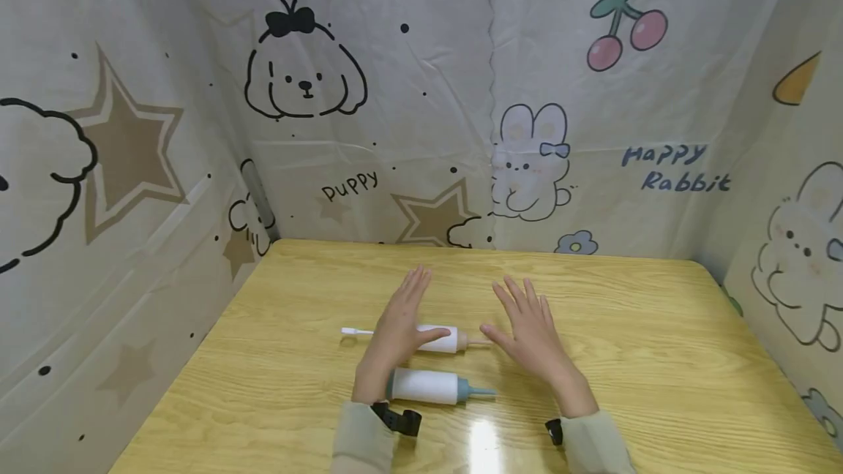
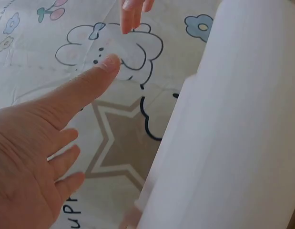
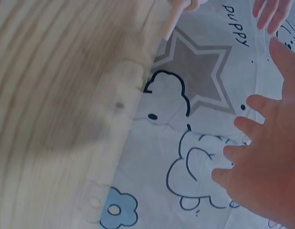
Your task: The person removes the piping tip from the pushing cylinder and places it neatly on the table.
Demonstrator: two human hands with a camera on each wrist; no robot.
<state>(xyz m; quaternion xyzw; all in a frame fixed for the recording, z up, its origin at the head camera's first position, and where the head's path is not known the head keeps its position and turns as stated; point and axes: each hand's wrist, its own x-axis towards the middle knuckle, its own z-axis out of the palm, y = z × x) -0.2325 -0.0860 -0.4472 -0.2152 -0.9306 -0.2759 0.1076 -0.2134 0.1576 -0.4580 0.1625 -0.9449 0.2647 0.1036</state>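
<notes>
Two white cylinders that look like balloon pumps lie on their sides on the table. The farther pump [image 1: 448, 339] has a peach nozzle pointing right and a thin white rod sticking out left. The nearer pump [image 1: 428, 386] has a teal nozzle and a teal back end. My left hand [image 1: 398, 324] hovers with fingers spread, covering part of the farther pump; whether it touches it I cannot tell. My right hand [image 1: 530, 331] is spread just right of the peach nozzle [image 3: 175, 16], holding nothing. White barrels [image 2: 233, 119] fill the right side of the left wrist view.
The yellow wood-grain table [image 1: 658, 342] has rounded far corners. Around it hangs a printed cloth [image 1: 428, 79] at the back and both sides. A black strap device [image 1: 402, 421] is on the left wrist, another [image 1: 555, 431] on the right.
</notes>
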